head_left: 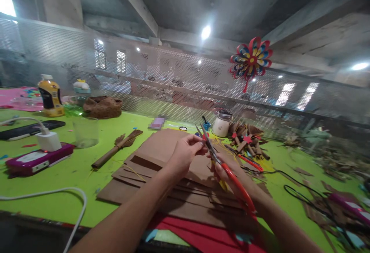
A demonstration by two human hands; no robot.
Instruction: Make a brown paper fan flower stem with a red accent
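Note:
My left hand [187,151] is raised over a stack of brown paper sheets [164,141], its thumb and fingers pinched together. What it pinches is too small to make out; a bit of red shows by the fingertips. My right hand [221,168] is closed round red-handled scissors [237,185], whose blades point up and slightly apart beside my left fingertips. Something yellow shows under my right hand. Red paper [199,233] lies beneath the front of the stack.
A rolled brown paper piece [112,151] lies left of the stack. Farther left are a purple power strip [40,160], a clear cup [86,133] and a yellow bottle [51,97]. Behind right stand a white jar [222,124] and brown paper bundles [250,139]. Black cable and scraps lie right.

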